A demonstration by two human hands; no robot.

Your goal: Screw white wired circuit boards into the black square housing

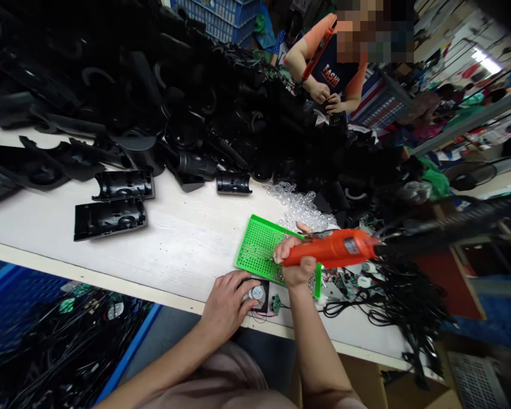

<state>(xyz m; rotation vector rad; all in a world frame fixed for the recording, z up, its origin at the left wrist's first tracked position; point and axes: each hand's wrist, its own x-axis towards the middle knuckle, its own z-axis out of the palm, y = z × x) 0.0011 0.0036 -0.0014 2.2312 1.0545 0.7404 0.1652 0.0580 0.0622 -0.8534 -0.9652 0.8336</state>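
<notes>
My right hand is wrapped round an orange electric screwdriver, held over a green perforated tray. Small metal screws lie inside this tray. At the table's front edge, my left hand grips a round whitish-grey part between thumb and fingers. That part sits on a dark square piece, with thin red wires below it. Close to its right is a small green circuit board. The screwdriver's tip is hard to make out behind my fingers.
Black plastic shells lie at the left, and a large heap of black parts fills the back. Clear small pieces are piled behind the tray. Black cables lie right. A blue crate stands lower left. A co-worker sits opposite.
</notes>
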